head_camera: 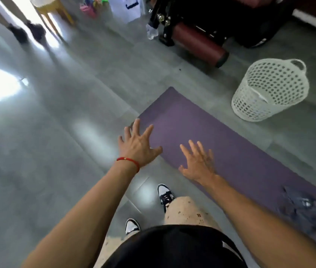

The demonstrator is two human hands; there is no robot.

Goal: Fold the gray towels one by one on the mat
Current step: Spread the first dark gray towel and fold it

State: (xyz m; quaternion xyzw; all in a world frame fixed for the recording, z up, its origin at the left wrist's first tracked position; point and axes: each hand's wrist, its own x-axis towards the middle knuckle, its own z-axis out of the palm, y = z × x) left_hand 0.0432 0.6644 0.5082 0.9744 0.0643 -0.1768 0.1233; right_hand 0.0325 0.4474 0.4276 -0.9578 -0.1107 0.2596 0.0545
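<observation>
A person stands over a purple mat [201, 120], left hand [138, 146] and right hand [197, 163] spread wide and holding nothing. The gray towels [307, 211] lie heaped at four o'clock on the mat; a white basket [269, 89] stands at two o'clock. Best lift one towel and spread it flat first.
</observation>
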